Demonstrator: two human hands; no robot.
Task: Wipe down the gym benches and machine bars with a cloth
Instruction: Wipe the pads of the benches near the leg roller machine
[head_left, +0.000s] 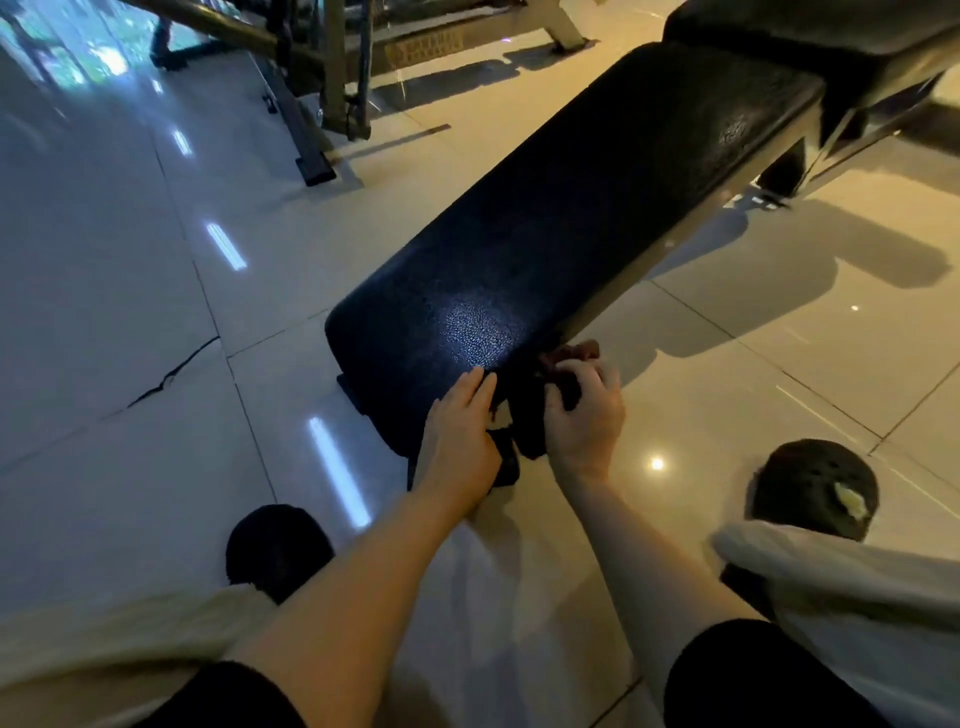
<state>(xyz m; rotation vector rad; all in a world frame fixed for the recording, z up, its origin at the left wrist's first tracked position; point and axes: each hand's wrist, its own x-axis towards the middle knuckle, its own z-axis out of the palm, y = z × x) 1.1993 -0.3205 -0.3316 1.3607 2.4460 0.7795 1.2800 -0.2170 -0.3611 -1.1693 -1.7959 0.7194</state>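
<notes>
A long black padded gym bench (571, 208) slopes from the upper right down to its near end in the middle of the view. A dark cloth (535, 410) hangs at the near right corner of the pad. My right hand (584, 415) grips the cloth, fingers curled round a bunched part of it. My left hand (460, 431) lies beside it, fingers straight on the pad's near edge, thumb side touching the cloth. Most of the cloth is dark against the bench and hard to make out.
The glossy tiled floor (156, 312) has a crack at the left. My two dark shoes (278, 551) (815, 488) stand either side of the bench end. A metal machine frame (332, 67) stands at the back left. Another black pad (810, 26) sits at the top right.
</notes>
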